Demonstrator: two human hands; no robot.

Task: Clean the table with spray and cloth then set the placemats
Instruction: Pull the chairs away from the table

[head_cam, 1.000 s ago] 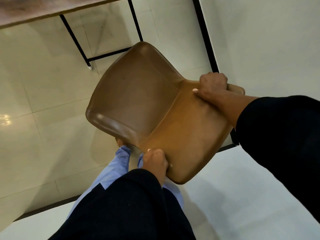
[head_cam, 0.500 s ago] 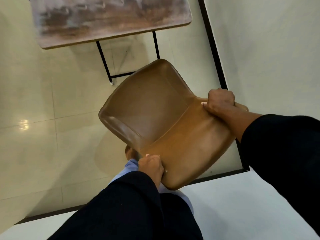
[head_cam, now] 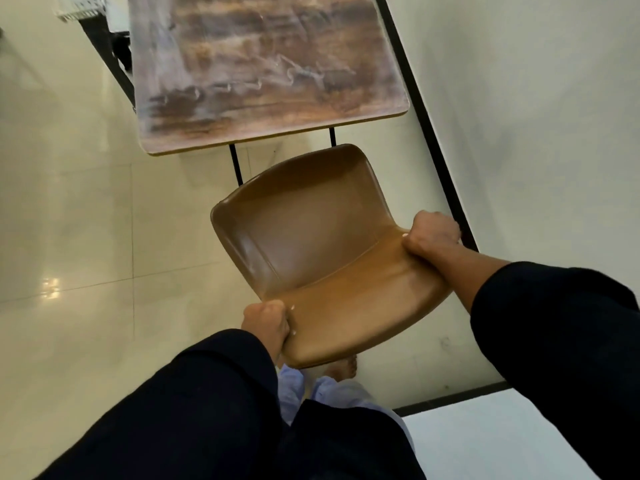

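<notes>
A brown moulded chair (head_cam: pixel 311 244) is in front of me, its seat pointing toward the table. My left hand (head_cam: pixel 266 323) grips the left edge of its backrest, and my right hand (head_cam: pixel 431 235) grips the right edge. The wooden table (head_cam: pixel 263 67) stands just beyond the chair, its top streaked with whitish smears. No spray, cloth or placemat is in view.
A white wall (head_cam: pixel 519 116) with a black skirting strip (head_cam: pixel 433 143) runs close along the right of table and chair. Glossy cream floor tiles (head_cam: pixel 86 237) spread to the left. A dark object (head_cam: pixel 114 39) stands at the table's far left. My bare foot (head_cam: pixel 341 368) shows under the chair.
The view has tilted up, bringing much more of the table into sight. The chair now sits closer to the table's near edge, with both hands still gripping its backrest.
</notes>
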